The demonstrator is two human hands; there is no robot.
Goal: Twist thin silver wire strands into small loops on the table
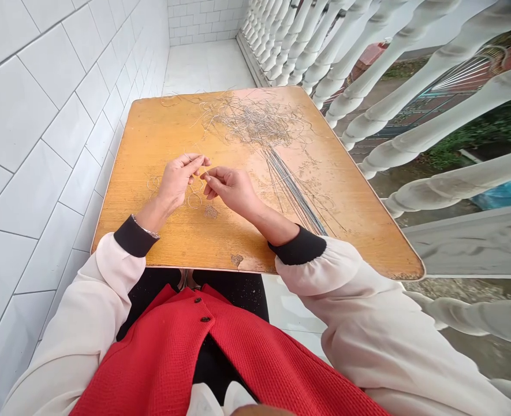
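Note:
My left hand and my right hand are close together above the table, fingertips almost meeting. Both are closed in a pinch on a thin wire, of which only a little shows between the fingers. Several small wire rings lie on the tabletop under and beside my left hand. Beyond my hands sits a loose tangle of thin wire. A bundle of straight wires runs from that tangle toward my right forearm, which hides its near end.
The worn wooden table has rounded corners and chipped spots near its front edge. A white tiled wall rises on the left. White balusters line the right side, close to the table's edge.

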